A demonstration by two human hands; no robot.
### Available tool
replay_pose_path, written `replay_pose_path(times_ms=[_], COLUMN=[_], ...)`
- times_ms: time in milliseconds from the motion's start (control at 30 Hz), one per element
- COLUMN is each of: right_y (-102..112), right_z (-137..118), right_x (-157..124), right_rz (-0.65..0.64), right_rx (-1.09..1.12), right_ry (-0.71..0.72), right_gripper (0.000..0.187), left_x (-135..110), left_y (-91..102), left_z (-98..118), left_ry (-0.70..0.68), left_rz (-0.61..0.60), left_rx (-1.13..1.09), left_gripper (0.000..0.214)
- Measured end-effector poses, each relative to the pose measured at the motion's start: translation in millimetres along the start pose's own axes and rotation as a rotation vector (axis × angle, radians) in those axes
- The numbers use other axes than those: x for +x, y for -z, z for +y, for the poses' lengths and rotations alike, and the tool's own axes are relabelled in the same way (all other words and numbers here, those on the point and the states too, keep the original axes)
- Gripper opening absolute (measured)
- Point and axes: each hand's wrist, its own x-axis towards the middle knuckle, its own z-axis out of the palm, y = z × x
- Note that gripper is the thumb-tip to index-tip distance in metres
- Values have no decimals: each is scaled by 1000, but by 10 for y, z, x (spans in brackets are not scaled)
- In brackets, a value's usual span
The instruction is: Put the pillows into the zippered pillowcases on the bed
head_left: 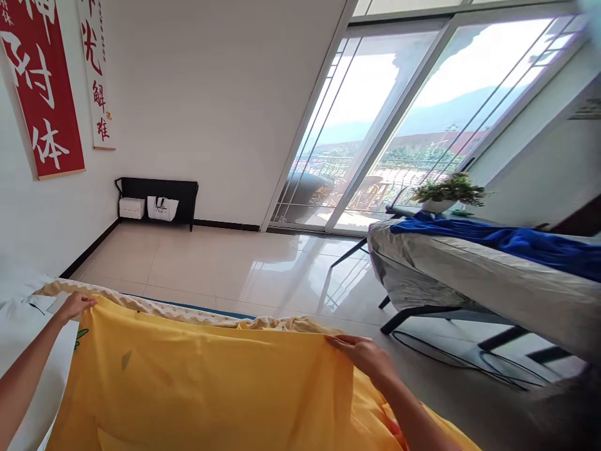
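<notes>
A large yellow cloth point(201, 382), which looks like bedding, hangs stretched between my two hands. My left hand point(76, 307) pinches its upper left corner, near a small green printed motif. Further right, my right hand point(364, 354) grips the upper edge with the fingers closed over it. To the right the cloth falls in loose folds, with a bit of red print partly behind my right forearm. Beyond the raised edge shows a cream, textured cover point(188, 308) along the bed's far side. White fabric point(23, 344) lies at the left, beside my left forearm.
A tiled floor point(188, 263) stretches to a low black bench point(159, 188) holding a white box and a white bag. At right stands a table point(451, 269) with grey and blue covers, a potted plant point(446, 191) and black cables point(460, 360) below. Sliding glass doors point(375, 125) are behind.
</notes>
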Motion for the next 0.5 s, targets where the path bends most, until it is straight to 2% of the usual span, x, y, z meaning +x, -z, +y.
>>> replay_pose_path(times_ms=[100,233,300,367,400,433,500], right_y=[-280,-621,-842,-1121,-1275,-1428,-1700], right_z=[-131,-334,-415,-427,-391,-321,-91], right_x=[92,189,80,-241,-488,-783,-1456], right_rz=[-129,-156,-149,-150,-158,-173,-203], right_rx=[-25,-52,-58,-52,-41,-30,-2], right_ry=[-99,-157,-160,-136,-104,-69,80], right_gripper=[22,36,47,55,56,55,49], left_x=[223,429,451,346,230,69,-368], left_y=[-272,-573,-793,-1152,-1390,-1661,-2241], left_z=[-29,83,157,158,105,6,-330], left_ry=[45,124,178,154,77,-30,-305], left_rz=[58,143,218,302,321,334,229], left_rx=[81,133,153,172,175,178,161], left_gripper=[41,38,47,56,58,59,58])
